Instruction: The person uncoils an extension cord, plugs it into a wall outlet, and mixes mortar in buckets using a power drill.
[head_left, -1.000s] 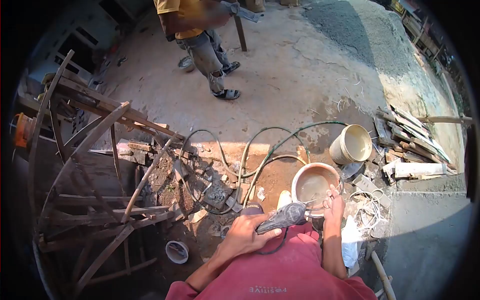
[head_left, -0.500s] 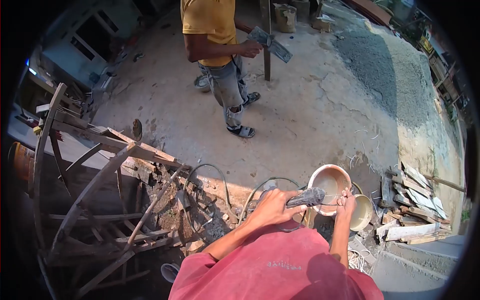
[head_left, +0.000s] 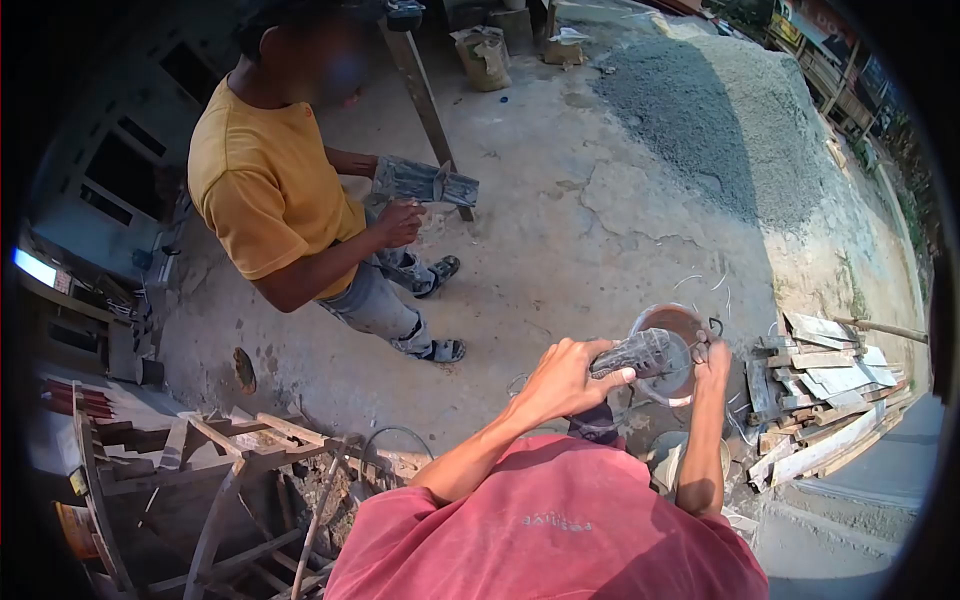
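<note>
My left hand (head_left: pixel 568 382) is wrapped round a dark, dust-covered power tool (head_left: pixel 640 354), drill-like in shape; its exact kind is unclear. The tool points right, over a round bucket (head_left: pixel 674 318) with a reddish-brown inner wall and greyish contents. My right hand (head_left: pixel 710 362) is closed at the tool's far end, above the bucket's right side. A thin dark bent hook (head_left: pixel 715 326) sticks up from those fingers. A second, pale bucket (head_left: pixel 664 462) is partly hidden below my right forearm.
A co-worker in a yellow shirt (head_left: pixel 265 180) stands ahead on the left, holding a plastering float (head_left: pixel 410 180). Wood scraps (head_left: pixel 825 400) are piled at right, beside a concrete step (head_left: pixel 830 530). A wooden frame (head_left: pixel 215 470) stands at lower left. Gravel (head_left: pixel 720 130) lies beyond.
My view has shifted, and the co-worker now appears further left and lower. Both hands remain on the tool and hook, with the tool now over the bucket's middle.
</note>
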